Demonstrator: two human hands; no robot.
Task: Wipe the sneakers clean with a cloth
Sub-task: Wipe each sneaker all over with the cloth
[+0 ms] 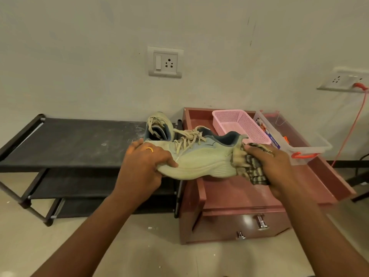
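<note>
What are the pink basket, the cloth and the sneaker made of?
The pink basket looks like moulded plastic, with rows of tiny holes. The cloth seems to be soft woven fabric, checked and crumpled. The sneaker probably has a fabric mesh top, a ridged foam or rubber sole and flat woven laces.

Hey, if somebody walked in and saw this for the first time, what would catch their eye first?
Probably the pale sneaker held up mid-frame: the left hand grips its toe while the right hand holds a striped cloth against its heel. Behind it, a second sneaker sits on the black rack, and a pink basket rests on the reddish cabinet to the right.
</note>
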